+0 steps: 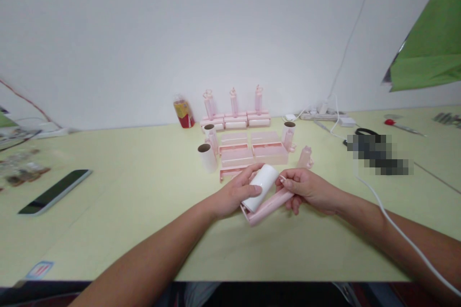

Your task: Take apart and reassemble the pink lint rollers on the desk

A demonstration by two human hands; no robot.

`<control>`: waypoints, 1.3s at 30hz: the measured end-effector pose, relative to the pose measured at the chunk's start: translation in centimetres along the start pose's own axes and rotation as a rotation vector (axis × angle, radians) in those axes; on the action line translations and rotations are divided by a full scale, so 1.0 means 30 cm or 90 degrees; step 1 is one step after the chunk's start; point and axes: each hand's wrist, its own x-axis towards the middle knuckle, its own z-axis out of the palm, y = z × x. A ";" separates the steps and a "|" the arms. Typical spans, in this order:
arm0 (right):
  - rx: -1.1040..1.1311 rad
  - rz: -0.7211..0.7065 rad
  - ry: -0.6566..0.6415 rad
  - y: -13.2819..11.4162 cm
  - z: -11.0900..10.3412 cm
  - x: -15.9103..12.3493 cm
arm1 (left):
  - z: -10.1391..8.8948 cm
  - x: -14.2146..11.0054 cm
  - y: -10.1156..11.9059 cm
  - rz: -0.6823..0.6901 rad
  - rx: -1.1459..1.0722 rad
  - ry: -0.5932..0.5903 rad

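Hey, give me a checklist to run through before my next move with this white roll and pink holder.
1. Left hand gripping the white roll: ok.
2. Right hand holding one end of the pink holder: ok.
3. Roll lined up with the holder: not ok, it sits at an angle.
4. Roll's lower end engaged: cannot tell.
5. White cable clear of the right forearm: cannot tell, they overlap in view.
6. Dark-screened device apart from both hands: ok.

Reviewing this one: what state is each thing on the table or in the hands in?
White roll: in the left hand, angled to the pink frame
Pink frame: in the right hand, roll not fully lined up along it
Standing rolls: upright
Back-row pink handles: upright
Phone-like device: flat, screen dark
Red-ended tool: lying down
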 end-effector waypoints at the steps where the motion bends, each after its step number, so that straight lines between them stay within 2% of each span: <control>1: 0.005 0.001 -0.001 -0.002 0.001 -0.001 | -0.001 0.000 0.000 0.002 0.008 -0.002; 6: 0.034 0.006 -0.018 -0.005 0.005 -0.005 | -0.013 -0.004 0.000 0.006 0.062 -0.017; 13: 0.090 0.022 -0.063 -0.010 0.009 -0.017 | -0.028 -0.014 0.023 -0.003 0.125 -0.082; 16: 0.103 0.029 -0.070 -0.014 0.007 -0.019 | -0.035 -0.019 0.024 0.024 0.189 -0.098; 21: 0.089 -0.006 -0.061 -0.007 0.005 -0.014 | -0.039 -0.026 0.018 0.127 0.335 -0.064; 27: 0.073 0.015 -0.052 0.005 0.011 -0.014 | -0.018 -0.035 0.036 0.223 0.428 -0.075; 35: 0.018 0.077 -0.103 0.001 -0.002 -0.016 | -0.014 -0.041 0.021 0.242 0.548 -0.054; 39: -0.039 0.061 -0.098 -0.003 -0.010 -0.014 | -0.002 -0.046 0.031 0.219 0.556 -0.044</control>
